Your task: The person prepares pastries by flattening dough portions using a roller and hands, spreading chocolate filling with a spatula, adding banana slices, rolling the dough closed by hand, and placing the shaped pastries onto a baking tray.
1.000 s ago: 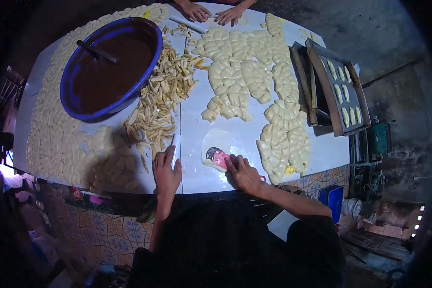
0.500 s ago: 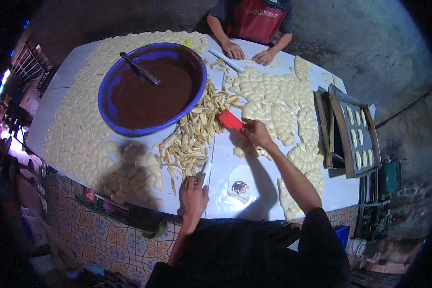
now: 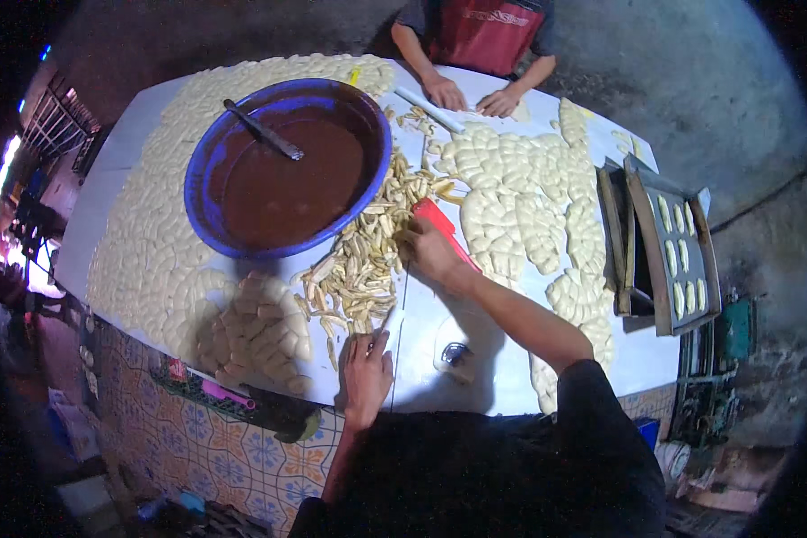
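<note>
My left hand [image 3: 365, 368] has its fingers apart, touching the near end of a white rod [image 3: 390, 325]. My right hand [image 3: 430, 247] reaches into the pile of pale banana slices [image 3: 350, 278], fingers curled; what they grip is hidden. Just right of it, partly behind it, is a red scraper [image 3: 444, 224]. Nearer me, in shadow, a thin pale dough round [image 3: 457, 377] bears a dark smear. Left of the bananas stands a blue basin [image 3: 202, 188] of brown liquid, with a utensil [image 3: 269, 134] across its edge.
Dough pieces cover much of the white table [image 3: 121, 148] at left [image 3: 143, 251] and right [image 3: 502, 197]. Stacked metal trays [image 3: 708, 255] at the right edge hold several shaped pieces. Across the table, a person in a red apron [image 3: 484, 36] works with both hands beside another white rod [image 3: 426, 108].
My right hand has left the small dough round, carrying the red scraper up to the banana pile, and its fingers are now among the slices. The camera's view has shifted.
</note>
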The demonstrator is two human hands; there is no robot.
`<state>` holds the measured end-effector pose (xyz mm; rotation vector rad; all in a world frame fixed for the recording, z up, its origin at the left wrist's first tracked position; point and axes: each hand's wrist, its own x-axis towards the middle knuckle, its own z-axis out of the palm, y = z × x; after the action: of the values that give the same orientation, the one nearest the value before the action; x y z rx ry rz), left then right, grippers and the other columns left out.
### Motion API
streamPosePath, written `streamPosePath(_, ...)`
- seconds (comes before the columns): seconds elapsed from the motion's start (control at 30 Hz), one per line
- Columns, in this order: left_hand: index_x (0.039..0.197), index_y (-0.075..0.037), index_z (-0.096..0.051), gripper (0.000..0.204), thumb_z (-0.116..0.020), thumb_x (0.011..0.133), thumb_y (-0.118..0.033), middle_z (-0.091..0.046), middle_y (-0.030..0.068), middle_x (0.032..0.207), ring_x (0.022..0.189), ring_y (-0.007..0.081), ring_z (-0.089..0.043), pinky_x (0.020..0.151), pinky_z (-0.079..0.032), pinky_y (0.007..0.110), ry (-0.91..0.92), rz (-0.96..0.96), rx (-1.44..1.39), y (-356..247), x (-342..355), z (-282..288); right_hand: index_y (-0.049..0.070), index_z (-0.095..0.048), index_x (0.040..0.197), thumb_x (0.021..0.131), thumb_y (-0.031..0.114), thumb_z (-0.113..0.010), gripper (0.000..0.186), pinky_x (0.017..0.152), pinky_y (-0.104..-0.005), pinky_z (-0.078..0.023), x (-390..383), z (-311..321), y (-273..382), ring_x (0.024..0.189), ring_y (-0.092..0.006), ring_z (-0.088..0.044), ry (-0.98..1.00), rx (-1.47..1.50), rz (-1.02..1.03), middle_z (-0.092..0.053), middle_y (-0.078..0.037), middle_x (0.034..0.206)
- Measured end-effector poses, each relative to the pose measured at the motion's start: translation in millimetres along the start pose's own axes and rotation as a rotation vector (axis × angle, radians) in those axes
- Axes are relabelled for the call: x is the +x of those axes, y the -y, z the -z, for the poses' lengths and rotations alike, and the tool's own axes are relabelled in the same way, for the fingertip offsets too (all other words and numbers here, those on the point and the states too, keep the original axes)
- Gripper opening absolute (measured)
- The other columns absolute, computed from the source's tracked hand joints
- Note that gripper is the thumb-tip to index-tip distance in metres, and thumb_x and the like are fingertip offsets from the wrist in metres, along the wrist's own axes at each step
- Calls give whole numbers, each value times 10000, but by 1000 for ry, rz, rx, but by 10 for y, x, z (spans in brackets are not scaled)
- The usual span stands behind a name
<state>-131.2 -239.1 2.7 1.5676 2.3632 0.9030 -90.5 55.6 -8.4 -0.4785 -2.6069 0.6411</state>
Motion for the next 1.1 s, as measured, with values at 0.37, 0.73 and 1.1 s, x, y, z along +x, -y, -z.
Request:
streamPosePath(0.37, 1220, -72, -696, 398, -717, 826, -120, -628, 132, 1069, 1056, 331, -572, 975, -458, 457, -9, -45, 16, -11, 16, -35, 9, -649, 1009, 828, 146, -658, 228, 867, -515, -523, -1, 67, -66, 968, -439, -619, 3, 47, -15, -644, -239, 933)
streamPosePath(0.73, 1228, -80, -689, 425, -720, 804, -102, -604, 138, 1040, 1045, 328, -567, 945, -462, 454, -54, -54, 20, -23, -75, -65, -10, -695, 952, 799, 159, -692, 228, 872, -489, -525, -156, 80, 68, 955, -398, -633, 39, 63, -75, -688, -204, 942)
streamPosePath(1.1, 1203, -61, -692, 345, -666, 860, -36, -655, 176, 1117, 1080, 382, -600, 962, -489, 482, 73, -207, -271, -568, 226, -237, 63, -780, 1002, 868, 148, -726, 168, 836, -401, -506, -1847, 539, 698, 876, -292, -629, -110, 397, -438, -732, -117, 911)
